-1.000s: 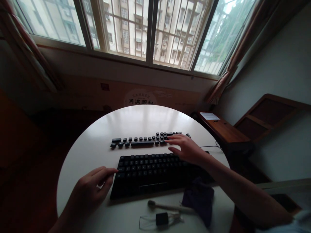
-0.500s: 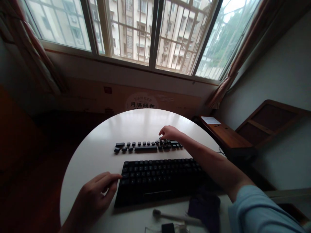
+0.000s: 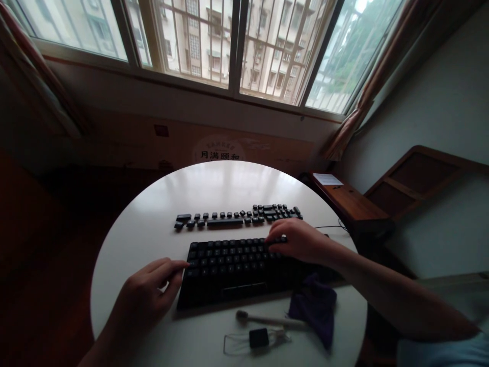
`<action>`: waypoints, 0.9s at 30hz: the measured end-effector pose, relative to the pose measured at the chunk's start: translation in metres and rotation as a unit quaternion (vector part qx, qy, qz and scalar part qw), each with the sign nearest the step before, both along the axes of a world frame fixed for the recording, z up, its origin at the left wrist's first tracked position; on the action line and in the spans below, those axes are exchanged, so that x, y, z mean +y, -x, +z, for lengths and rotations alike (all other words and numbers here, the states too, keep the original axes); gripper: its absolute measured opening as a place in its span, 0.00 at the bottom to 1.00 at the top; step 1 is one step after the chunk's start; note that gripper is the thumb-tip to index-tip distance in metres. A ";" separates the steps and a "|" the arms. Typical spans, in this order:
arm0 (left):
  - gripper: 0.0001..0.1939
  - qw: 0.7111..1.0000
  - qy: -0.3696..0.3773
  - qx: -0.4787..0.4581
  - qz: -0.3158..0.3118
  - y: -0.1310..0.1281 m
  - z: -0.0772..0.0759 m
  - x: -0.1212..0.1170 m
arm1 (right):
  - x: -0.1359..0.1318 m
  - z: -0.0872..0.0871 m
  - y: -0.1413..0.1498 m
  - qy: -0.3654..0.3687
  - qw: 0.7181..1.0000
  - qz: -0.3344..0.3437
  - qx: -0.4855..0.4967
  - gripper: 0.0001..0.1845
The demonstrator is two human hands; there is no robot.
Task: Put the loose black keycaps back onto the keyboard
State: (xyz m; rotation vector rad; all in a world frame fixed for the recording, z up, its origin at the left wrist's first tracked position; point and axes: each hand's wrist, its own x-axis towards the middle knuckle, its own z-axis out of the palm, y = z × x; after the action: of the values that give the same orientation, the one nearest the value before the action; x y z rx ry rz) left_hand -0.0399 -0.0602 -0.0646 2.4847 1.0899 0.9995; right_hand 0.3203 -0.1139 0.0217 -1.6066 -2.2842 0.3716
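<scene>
A black keyboard (image 3: 244, 290) lies on the round white table, with bare sections where no keycaps sit. My left hand (image 3: 148, 288) rests at its left edge, the index fingertip touching the side and the thumb tucked below, steadying it. Over the keyboard's upper right, my right hand (image 3: 296, 239) is closed in a pinch at the top rows. The keycap between its fingertips is mostly hidden by them. Beyond the keyboard, loose black keycaps (image 3: 214, 215) stand in rows, with a long spacebar (image 3: 225, 223) among them and a denser cluster on the right.
Near me lie a brush (image 3: 267, 320), a wire keycap puller (image 3: 259, 337) with a black handle, and a purple cloth (image 3: 315, 308). The white table's (image 3: 130, 239) curved edge surrounds these. A wooden desk (image 3: 351, 204) stands at the right, below the window wall.
My right hand has come back from the loose keycaps to the keyboard's upper right. My left hand stays at the keyboard's left edge. The view has shifted slightly.
</scene>
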 end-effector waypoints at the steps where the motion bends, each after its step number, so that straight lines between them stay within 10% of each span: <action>1: 0.13 1.000 0.003 0.000 0.003 0.000 0.000 0.000 | -0.014 -0.007 0.002 0.000 1.000 -0.004 -0.002 0.08; 9: 0.13 1.000 0.003 -0.015 0.016 0.001 0.001 -0.005 | -0.044 -0.054 0.008 -0.021 0.997 -0.074 0.007 0.09; 20: 0.13 1.000 -0.002 0.007 0.023 0.001 0.002 -0.006 | -0.055 -0.050 0.034 -0.103 0.974 -0.029 -0.199 0.08; 27: 0.13 1.000 -0.007 -0.004 0.002 0.002 0.002 -0.004 | -0.076 -0.052 0.030 -0.111 0.981 -0.009 -0.158 0.22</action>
State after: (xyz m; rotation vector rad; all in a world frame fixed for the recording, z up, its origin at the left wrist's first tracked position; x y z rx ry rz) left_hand -0.0420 -0.0640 -0.0626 2.4868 1.0908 1.0217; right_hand 0.2900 -0.1902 -0.0308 -1.6651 -2.4300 -0.1528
